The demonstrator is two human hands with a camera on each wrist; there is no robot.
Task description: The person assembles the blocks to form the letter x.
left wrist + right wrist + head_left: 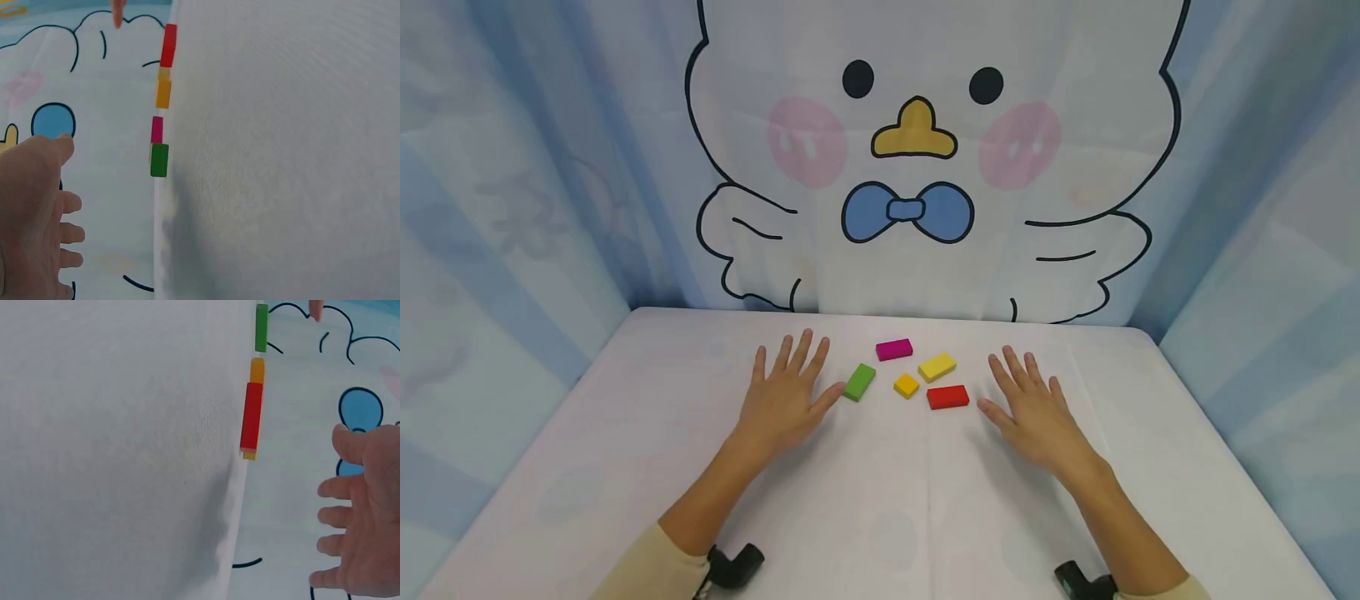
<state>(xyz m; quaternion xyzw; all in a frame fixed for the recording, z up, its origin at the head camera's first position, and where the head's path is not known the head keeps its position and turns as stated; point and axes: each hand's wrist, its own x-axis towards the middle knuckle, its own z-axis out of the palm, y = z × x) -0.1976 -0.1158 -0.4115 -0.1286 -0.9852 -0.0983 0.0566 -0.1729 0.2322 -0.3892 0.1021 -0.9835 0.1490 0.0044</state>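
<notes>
Both hands are held above the white table, fingers spread, holding nothing. My left hand (784, 402) is nearest the green block (860, 382); in the head view its thumb tip overlaps the block's edge, but the left wrist view shows this hand (31, 212) raised off the table. My right hand (1033, 414) hovers right of the red block (948, 397), also apart from the table in the right wrist view. Between the hands lie a magenta block (894, 350) at the back, a yellow block (937, 367) and a smaller orange-yellow block (906, 386).
The white-covered table (880, 517) ends at a backdrop (917, 275) printed with a cartoon bird. Blue and white curtains (490, 275) hang on both sides. Black devices (736, 567) are strapped at the wrists, beside the beige sleeves.
</notes>
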